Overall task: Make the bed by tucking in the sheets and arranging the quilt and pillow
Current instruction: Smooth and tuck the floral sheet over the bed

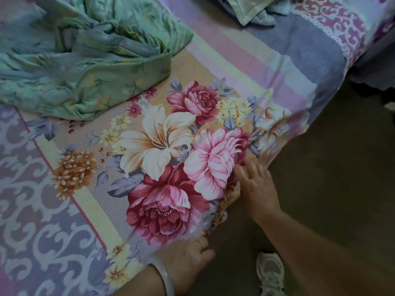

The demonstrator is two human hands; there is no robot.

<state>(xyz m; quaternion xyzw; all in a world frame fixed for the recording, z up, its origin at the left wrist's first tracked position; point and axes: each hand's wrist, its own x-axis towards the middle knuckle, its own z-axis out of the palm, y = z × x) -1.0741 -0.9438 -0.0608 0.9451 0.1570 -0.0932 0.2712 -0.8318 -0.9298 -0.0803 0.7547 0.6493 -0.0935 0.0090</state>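
1. Our right hand point(256, 184), fingers straight, presses the sheet point(158, 146) at 4 o'clock, likely tucking it;
2. our left hand point(186, 259) steadies it at 6 o'clock; its grip we cannot tell;
3. quilt point(81, 60) lies bunched at 10 o'clock, clear of tucking.

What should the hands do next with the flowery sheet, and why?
Probably push the flowery sheet down and under at the bed's side. The right hand and left hand are both at that edge, where the cloth hangs bunched. The green quilt lies crumpled, so it can wait.
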